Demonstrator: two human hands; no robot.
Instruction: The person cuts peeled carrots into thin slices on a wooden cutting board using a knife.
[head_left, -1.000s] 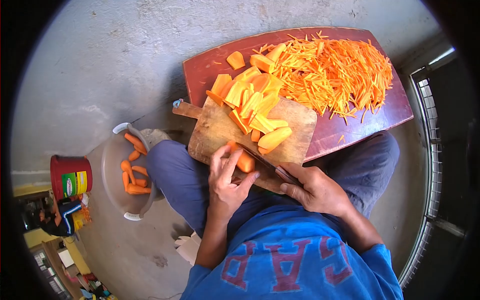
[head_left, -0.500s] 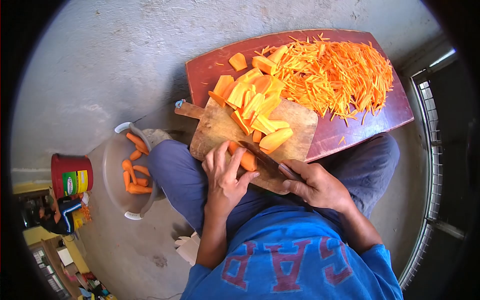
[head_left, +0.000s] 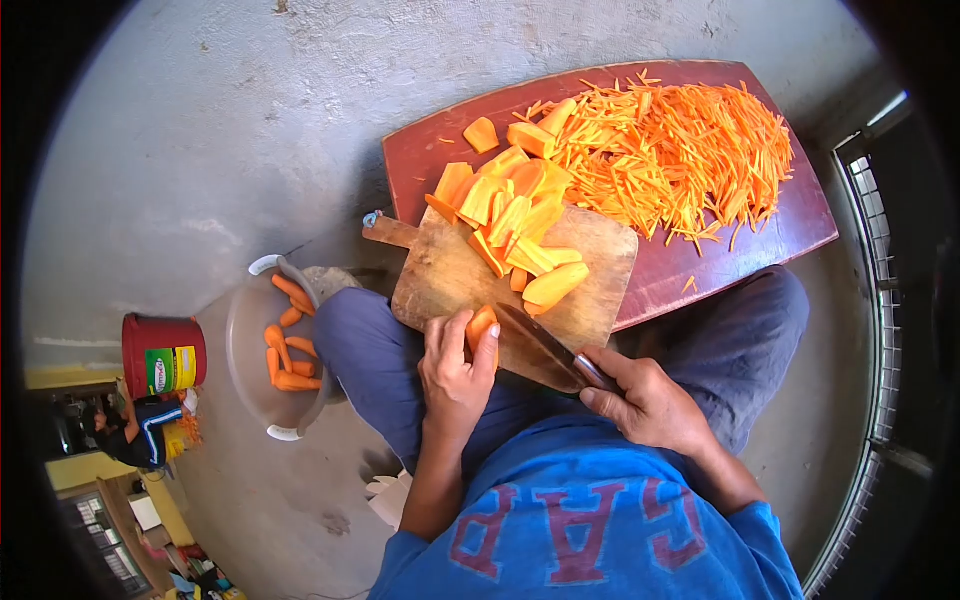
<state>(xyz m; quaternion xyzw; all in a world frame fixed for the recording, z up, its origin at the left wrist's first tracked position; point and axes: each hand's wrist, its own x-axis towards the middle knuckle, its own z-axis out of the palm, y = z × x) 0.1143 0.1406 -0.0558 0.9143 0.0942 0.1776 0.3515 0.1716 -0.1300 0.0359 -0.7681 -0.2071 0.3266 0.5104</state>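
My left hand (head_left: 457, 372) grips a thick carrot piece (head_left: 481, 328) at the front edge of a wooden cutting board (head_left: 440, 280). The fingers hide part of that piece. A knife (head_left: 545, 340) is in my right hand (head_left: 645, 400), its dark blade slanting over the board, just right of the carrot and apart from it. Flat carrot slices (head_left: 510, 205) are heaped on the far part of the board. Beyond them, a large pile of carrot sticks (head_left: 680, 155) covers much of the dark red table (head_left: 770, 235). A few thick carrot chunks (head_left: 531, 138) lie beside the pile.
On the floor to the left stands a clear plastic tub (head_left: 245, 370) with several whole carrots (head_left: 290, 350). A red bucket (head_left: 165, 355) is farther left, near another person (head_left: 150, 425). A grey wall (head_left: 250, 130) rises behind the table.
The carrot piece has been turned more upright and drawn toward my left palm. My knife has come away from it, lower and to the right. The whole view has shifted slightly.
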